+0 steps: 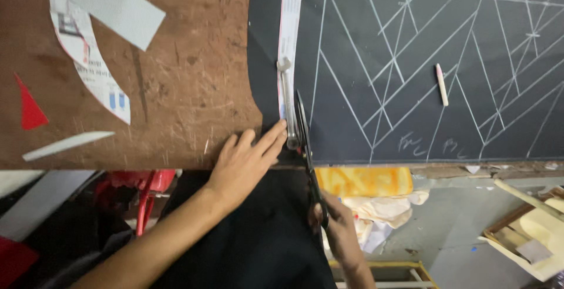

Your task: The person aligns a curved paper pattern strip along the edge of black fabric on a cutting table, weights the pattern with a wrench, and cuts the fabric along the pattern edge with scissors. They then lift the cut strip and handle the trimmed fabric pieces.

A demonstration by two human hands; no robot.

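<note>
On the worn brown table [188,77] there's a big piece of dark cloth [411,89] spread out, covered in white chalk lines that cross into a diamond sort of pattern. The cloth hangs over the near edge of the table and drops down toward the person.

The left hand [247,160] lies flat with fingers spread fairly wide, pressing the cloth down right at the table's edge, fingertips touching a narrow paper strip [289,24] that runs along the cloth's curved left edge. Something small and metal looks to be sitting on that strip, can't tell exactly what.

The right hand [341,224] is below the table edge, closed around the handles of a pair of scissors [305,142]. The blades point away from the person and lie on the cloth just beside the strip, right next to the left fingertips. Can't really tell how far apart the blades are.

A stick of chalk [441,84] lies on the cloth well off to the right. Over on the left of the table are some paper offcuts [94,60], a red scrap [29,110] and a pale sliver.
</note>
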